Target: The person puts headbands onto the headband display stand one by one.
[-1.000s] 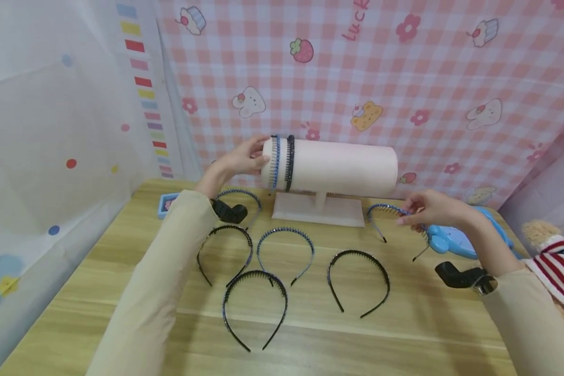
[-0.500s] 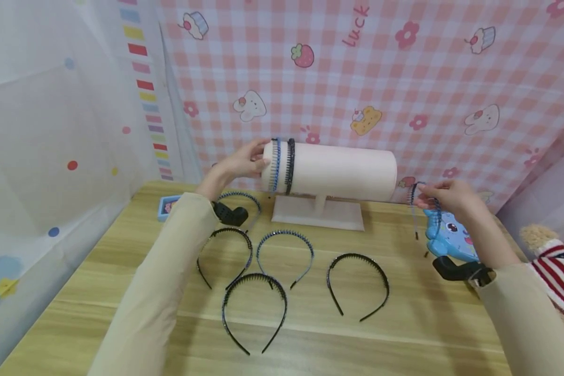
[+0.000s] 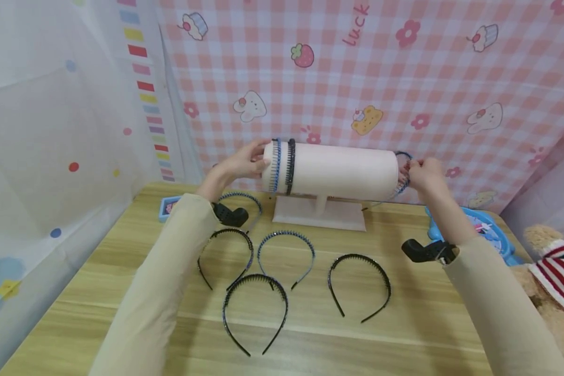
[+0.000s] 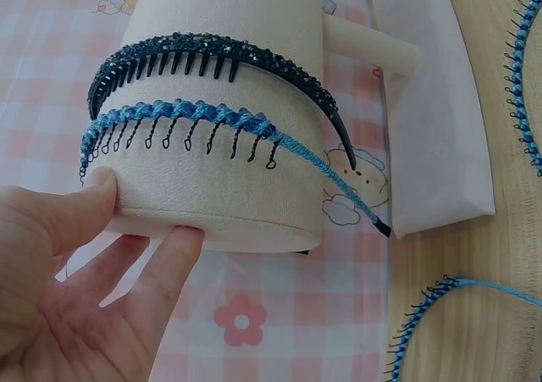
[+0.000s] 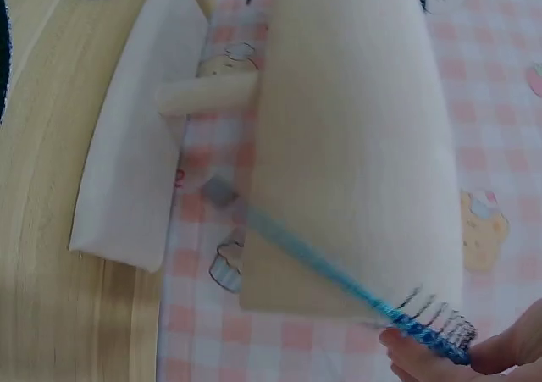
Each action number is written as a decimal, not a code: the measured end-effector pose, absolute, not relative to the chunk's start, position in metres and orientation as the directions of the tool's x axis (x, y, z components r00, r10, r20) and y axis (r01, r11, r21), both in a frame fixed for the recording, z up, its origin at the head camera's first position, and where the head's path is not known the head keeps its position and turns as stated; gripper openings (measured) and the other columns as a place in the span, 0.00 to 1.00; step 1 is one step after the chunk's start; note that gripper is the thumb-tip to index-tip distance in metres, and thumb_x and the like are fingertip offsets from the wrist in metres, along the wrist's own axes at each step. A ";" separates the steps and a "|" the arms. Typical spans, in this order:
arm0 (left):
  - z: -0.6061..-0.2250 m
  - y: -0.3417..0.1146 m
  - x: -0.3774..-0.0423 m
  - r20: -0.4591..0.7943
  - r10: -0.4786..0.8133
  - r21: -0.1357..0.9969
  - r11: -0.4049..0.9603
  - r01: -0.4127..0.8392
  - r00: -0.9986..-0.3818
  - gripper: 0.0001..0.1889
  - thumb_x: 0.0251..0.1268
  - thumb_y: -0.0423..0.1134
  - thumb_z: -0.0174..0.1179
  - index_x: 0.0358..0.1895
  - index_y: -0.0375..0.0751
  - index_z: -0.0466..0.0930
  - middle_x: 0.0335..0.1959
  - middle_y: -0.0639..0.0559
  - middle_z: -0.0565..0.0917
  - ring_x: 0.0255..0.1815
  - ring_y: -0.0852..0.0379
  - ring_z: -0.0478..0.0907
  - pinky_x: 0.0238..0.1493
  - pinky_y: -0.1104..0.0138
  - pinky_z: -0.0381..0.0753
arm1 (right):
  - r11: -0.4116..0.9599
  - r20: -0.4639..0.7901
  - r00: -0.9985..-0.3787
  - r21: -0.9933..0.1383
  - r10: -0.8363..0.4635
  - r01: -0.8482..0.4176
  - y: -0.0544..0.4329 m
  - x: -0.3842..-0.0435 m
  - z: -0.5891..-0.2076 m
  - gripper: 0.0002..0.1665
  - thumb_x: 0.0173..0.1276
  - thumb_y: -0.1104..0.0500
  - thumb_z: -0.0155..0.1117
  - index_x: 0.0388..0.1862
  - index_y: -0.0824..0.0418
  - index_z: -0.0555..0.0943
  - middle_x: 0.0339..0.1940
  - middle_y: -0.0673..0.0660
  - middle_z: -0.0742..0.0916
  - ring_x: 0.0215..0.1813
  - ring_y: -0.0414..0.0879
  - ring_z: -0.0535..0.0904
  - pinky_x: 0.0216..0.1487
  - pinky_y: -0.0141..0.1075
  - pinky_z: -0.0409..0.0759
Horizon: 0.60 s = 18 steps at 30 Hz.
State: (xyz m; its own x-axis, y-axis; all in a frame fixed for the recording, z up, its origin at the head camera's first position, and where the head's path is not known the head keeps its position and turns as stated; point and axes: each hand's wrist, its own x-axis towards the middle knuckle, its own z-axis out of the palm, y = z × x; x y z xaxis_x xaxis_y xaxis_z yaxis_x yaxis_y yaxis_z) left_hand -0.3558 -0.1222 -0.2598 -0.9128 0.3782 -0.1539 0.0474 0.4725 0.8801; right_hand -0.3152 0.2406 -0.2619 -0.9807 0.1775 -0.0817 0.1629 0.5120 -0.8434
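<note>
Since the earlier frames, the right hand (image 3: 425,175) has brought a blue comb-toothed headband (image 3: 402,183) leftward from beside the blue rounded tray (image 3: 503,241) to the right end of the cream, cloth-covered cylindrical stand (image 3: 343,169); the left hand (image 3: 244,159) has stayed at the stand's left end.

In the head view, the right fingers are clamped on that headband, which is at the stand's right end. The left fingers rest on the opposite end. Near it, a blue toothed headband (image 3: 277,166) and a black toothed headband (image 3: 290,167) sit around the stand. In front of the stand, five loose headbands (image 3: 285,233), blue or dark, lie on the wood-grain table (image 3: 404,339). The tray and a plush toy in a red-and-white striped top (image 3: 561,271) are right of the stand. Behind the stand, the pink checked cloth (image 3: 390,68) reads "luck" in pink letters.

In the left wrist view, the left thumb presses the stand's side and two fingers touch its end, spread apart. The seated black headband glitters and lies farther from that end than the blue one.

In the right wrist view, thumb and fingers pinch the held headband by its toothed part; its slim light-blue arm slants across the stand's end, blurred. Whether it touches the stand I cannot tell.
</note>
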 end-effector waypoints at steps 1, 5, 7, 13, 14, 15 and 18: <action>-0.260 -0.122 -0.356 -0.152 0.380 0.880 0.471 0.049 -0.912 0.33 0.69 0.34 0.46 0.73 0.53 0.41 0.73 0.47 0.53 0.67 0.47 0.63 0.63 0.56 0.73 | 0.536 -0.068 -0.981 -0.829 0.184 0.158 0.237 -0.315 -0.262 0.29 0.75 0.57 0.26 0.66 0.76 0.54 0.61 0.71 0.67 0.56 0.53 0.69 0.61 0.39 0.75; -0.261 -0.121 -0.358 -0.142 0.391 0.887 0.459 0.059 -0.910 0.33 0.69 0.34 0.46 0.72 0.53 0.41 0.73 0.47 0.52 0.67 0.47 0.62 0.63 0.56 0.73 | 0.626 0.050 -0.983 -0.776 0.178 0.073 0.226 -0.316 -0.263 0.28 0.74 0.58 0.31 0.65 0.75 0.59 0.60 0.75 0.70 0.58 0.61 0.69 0.59 0.48 0.75; -0.261 -0.121 -0.358 -0.140 0.391 0.890 0.453 0.057 -0.910 0.33 0.69 0.34 0.46 0.72 0.53 0.41 0.73 0.47 0.52 0.67 0.47 0.62 0.63 0.56 0.72 | 0.663 0.102 -0.984 -0.748 0.149 0.023 0.225 -0.315 -0.264 0.27 0.73 0.59 0.35 0.64 0.74 0.61 0.60 0.75 0.71 0.61 0.63 0.69 0.61 0.51 0.74; -0.262 -0.122 -0.357 -0.149 0.379 0.890 0.454 0.043 -0.913 0.34 0.69 0.34 0.46 0.72 0.53 0.41 0.73 0.48 0.52 0.67 0.48 0.62 0.63 0.56 0.73 | 0.747 0.121 -0.988 -0.648 -0.095 -0.151 0.235 -0.311 -0.262 0.28 0.73 0.61 0.37 0.69 0.70 0.55 0.58 0.77 0.72 0.54 0.66 0.74 0.50 0.52 0.80; -0.262 -0.122 -0.357 -0.149 0.378 0.889 0.455 0.043 -0.914 0.34 0.68 0.34 0.46 0.72 0.53 0.41 0.73 0.48 0.52 0.67 0.48 0.62 0.63 0.57 0.73 | 0.775 0.115 -0.983 -0.604 -0.146 -0.186 0.237 -0.310 -0.261 0.27 0.73 0.61 0.37 0.68 0.70 0.57 0.56 0.77 0.73 0.52 0.67 0.74 0.48 0.53 0.81; -0.262 -0.122 -0.357 -0.151 0.378 0.889 0.457 0.043 -0.913 0.34 0.69 0.34 0.46 0.72 0.53 0.41 0.73 0.48 0.52 0.67 0.48 0.62 0.63 0.57 0.73 | 0.797 0.114 -0.974 -0.561 -0.195 -0.225 0.239 -0.310 -0.260 0.27 0.73 0.61 0.38 0.68 0.71 0.56 0.54 0.78 0.74 0.49 0.67 0.75 0.46 0.53 0.81; -0.261 -0.123 -0.358 -0.151 0.382 0.886 0.461 0.046 -0.912 0.34 0.69 0.35 0.46 0.73 0.53 0.41 0.74 0.49 0.51 0.68 0.48 0.61 0.63 0.57 0.73 | 0.837 0.080 -0.951 -0.458 -0.297 -0.300 0.244 -0.310 -0.256 0.30 0.72 0.61 0.42 0.70 0.70 0.52 0.55 0.78 0.73 0.52 0.70 0.73 0.50 0.57 0.78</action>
